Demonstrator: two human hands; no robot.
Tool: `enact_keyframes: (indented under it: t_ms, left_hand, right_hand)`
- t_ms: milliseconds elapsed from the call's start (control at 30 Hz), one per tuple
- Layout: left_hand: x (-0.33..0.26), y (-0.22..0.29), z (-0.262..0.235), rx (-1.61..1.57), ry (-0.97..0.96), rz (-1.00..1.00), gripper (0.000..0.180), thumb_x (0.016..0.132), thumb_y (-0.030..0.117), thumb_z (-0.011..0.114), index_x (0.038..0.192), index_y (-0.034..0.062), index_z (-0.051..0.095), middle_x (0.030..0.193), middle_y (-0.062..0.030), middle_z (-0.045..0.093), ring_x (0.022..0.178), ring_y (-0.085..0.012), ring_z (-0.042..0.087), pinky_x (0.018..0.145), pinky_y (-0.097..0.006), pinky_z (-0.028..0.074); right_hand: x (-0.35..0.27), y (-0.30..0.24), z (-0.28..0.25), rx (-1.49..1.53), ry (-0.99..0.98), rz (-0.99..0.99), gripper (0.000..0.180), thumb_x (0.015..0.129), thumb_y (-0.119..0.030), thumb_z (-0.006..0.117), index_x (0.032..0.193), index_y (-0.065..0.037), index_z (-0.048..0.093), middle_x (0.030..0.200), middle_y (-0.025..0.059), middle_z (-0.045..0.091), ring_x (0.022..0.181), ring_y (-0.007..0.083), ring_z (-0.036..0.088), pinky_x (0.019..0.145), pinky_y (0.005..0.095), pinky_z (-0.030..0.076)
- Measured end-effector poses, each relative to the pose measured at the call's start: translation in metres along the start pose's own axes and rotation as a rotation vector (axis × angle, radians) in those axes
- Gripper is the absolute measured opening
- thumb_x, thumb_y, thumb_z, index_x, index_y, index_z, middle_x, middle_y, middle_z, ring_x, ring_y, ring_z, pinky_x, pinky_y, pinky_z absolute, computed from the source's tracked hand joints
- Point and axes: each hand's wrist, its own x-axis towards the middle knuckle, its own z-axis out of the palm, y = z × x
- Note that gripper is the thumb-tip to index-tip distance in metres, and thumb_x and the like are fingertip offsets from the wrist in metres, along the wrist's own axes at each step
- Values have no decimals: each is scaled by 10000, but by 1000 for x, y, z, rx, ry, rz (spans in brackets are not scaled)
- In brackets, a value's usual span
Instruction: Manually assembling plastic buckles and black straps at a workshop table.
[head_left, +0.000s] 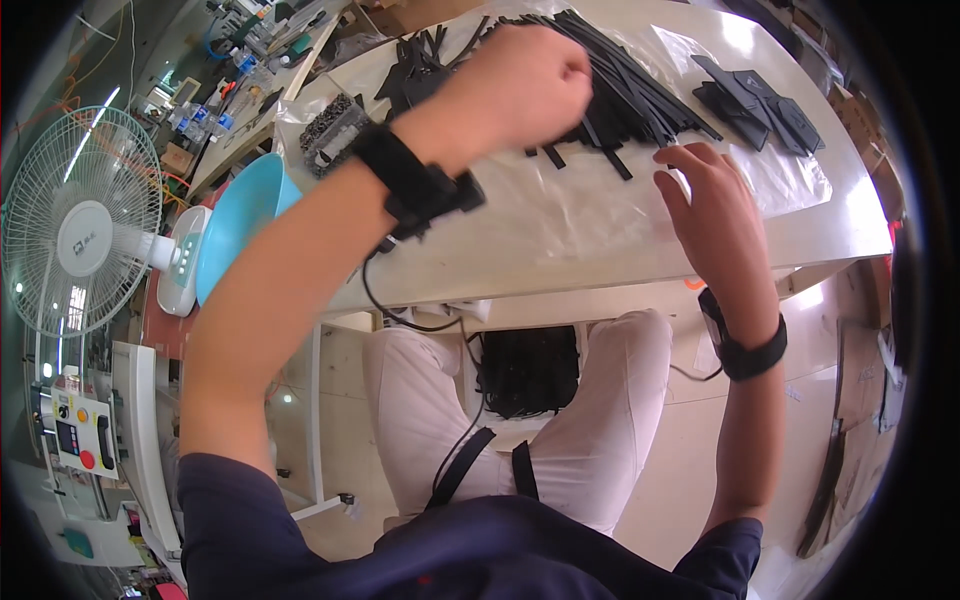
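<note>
My left hand (535, 85) is stretched across the far part of the table, over a heap of black flat strips (640, 110). Its fingers are curled into a fist, and whatever they may hold is hidden. To the right, my right hand (712, 205) hovers at the near ends of the strips with thumb and fingers apart, seemingly with nothing in it. Beyond it lies a small stack of wider black flat plates (755, 108). More black pieces (405, 80) are bunched left of the heap, partly behind my left forearm. Clear plastic sheeting (600, 200) is spread beneath them.
A clear container of small metal parts (328, 135) stands at the table's left, next to a scale with a blue bowl (240, 225). A white fan (85, 235) is farther left. Cables hang from both wrist straps. A black-filled bin (528, 372) sits below the table.
</note>
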Motion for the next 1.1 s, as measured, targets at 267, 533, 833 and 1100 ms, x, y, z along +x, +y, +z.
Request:
enact_keyframes:
  t_ms: [267,533,833,1100]
  left_hand:
    - [-57,46,30,-542,-273,-347,249,916,151,570,969,-57,696,763,-127,683,635,-170,641,606,-305,512]
    - [-82,58,55,-1350,-348,-803,332,1014,193,517,1184,-92,528,1022,-192,649,817,-224,677,735,-336,588]
    - [-107,72,52,-1394,-350,-751,423,966,52,574,1316,-134,426,973,-144,640,813,-211,678,777,-333,586]
    - [-150,93,38,-1531,-391,-866,296,918,-57,500,1212,-97,502,942,-117,612,800,-217,684,749,-329,593]
  right_hand:
    - [-28,-12,-12,257,-101,173,137,891,-56,618,963,12,713,899,139,682,695,256,626,658,352,489]
    - [-91,-61,-61,958,-321,715,148,936,-27,566,933,47,694,843,40,676,730,67,549,633,223,441]
    - [-121,-62,-73,1078,-452,770,132,956,-19,541,948,44,656,920,34,668,759,73,540,677,225,441]
    - [-4,67,-63,191,-190,304,174,971,-141,593,1085,-26,655,1016,79,681,911,167,643,821,298,499]
